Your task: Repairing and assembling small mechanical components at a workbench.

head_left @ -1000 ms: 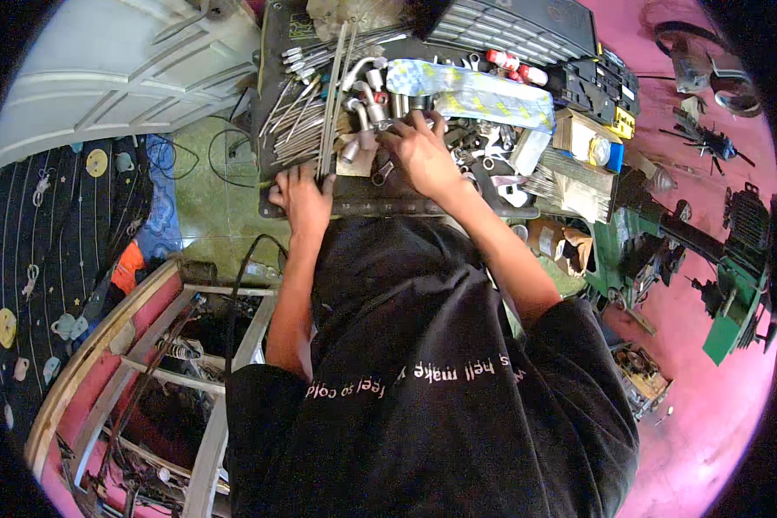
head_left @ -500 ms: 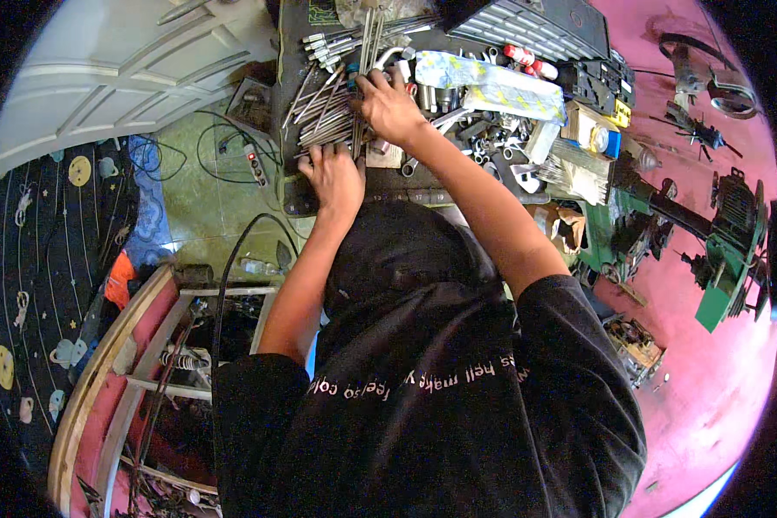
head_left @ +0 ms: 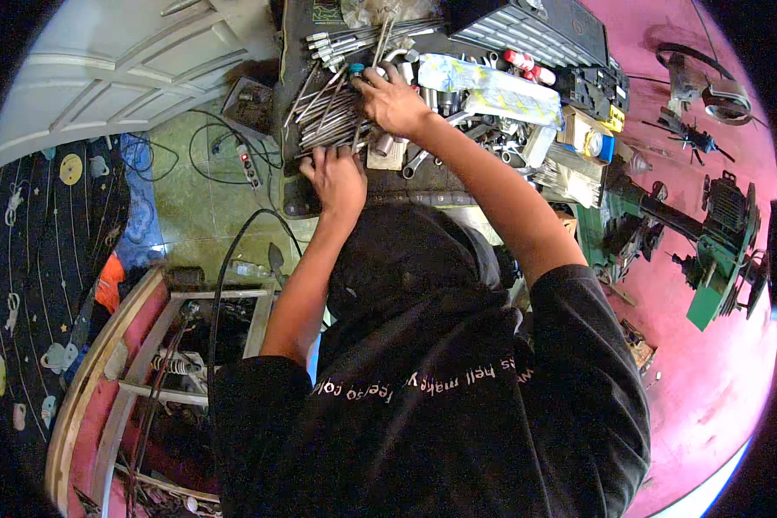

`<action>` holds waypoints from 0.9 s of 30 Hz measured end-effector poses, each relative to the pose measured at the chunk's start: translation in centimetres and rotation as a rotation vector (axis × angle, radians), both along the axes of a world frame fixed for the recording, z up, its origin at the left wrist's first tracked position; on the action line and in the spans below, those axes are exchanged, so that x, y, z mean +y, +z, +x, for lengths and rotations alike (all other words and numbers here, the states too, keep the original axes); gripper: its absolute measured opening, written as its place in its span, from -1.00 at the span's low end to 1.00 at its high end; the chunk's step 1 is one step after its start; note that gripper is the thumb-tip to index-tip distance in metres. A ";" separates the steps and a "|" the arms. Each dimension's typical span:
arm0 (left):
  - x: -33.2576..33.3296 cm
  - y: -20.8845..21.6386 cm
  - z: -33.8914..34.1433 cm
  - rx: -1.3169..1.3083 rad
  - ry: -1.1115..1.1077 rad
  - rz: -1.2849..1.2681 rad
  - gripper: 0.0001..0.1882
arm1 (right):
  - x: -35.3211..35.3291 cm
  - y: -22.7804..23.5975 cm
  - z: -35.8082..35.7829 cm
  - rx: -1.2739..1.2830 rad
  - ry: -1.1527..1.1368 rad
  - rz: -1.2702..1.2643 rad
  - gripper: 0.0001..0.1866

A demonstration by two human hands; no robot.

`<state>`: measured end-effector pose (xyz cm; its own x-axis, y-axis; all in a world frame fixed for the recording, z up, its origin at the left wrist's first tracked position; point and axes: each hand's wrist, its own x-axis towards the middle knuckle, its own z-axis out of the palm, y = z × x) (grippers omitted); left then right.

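Observation:
My right hand is closed around a few thin metal rods, which stick out past its fingers toward the far side of the workbench. My left hand rests nearer the bench's front edge, fingers bent over the near ends of a loose pile of metal rods. Its fingertips are hidden, so what they grip does not show. More rods with thicker ends lie beyond the pile. Beside my right hand are a chrome bent tube and a small beige block.
Wrenches and metal parts crowd the bench's right side around a patterned wrapped packet. Behind stand a dark crate and red-and-white cans. A power strip with cables lies on the floor at left; a metal frame stands nearby.
My right hand has shifted slightly right, and the rods in it lean a little further right. The left hand stays at the pile's near end. The whole view has turned slightly.

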<state>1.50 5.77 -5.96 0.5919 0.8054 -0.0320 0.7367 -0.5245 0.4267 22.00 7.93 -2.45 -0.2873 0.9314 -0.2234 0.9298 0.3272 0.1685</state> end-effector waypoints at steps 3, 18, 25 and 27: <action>0.0 0.0 0.1 -0.054 0.028 0.032 -0.75 | -0.3 -0.5 0.7 0.019 0.029 0.057 -0.71; -2.2 3.3 -1.3 -0.093 0.119 0.031 -0.85 | -2.2 2.2 1.6 0.127 0.198 0.240 -0.66; -3.9 6.0 -1.6 -0.057 -0.002 0.011 -0.88 | -6.0 5.9 2.6 0.218 0.206 0.258 -0.70; -4.2 6.9 -1.3 -0.014 -0.081 -0.039 -0.89 | -8.1 5.8 3.5 0.262 0.183 0.334 -0.70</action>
<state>0.20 1.61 0.89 0.6556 0.7532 -0.0535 0.6864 -0.5649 0.4580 25.51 -0.15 3.36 -0.4604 0.8687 0.1829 0.8872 0.4576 0.0596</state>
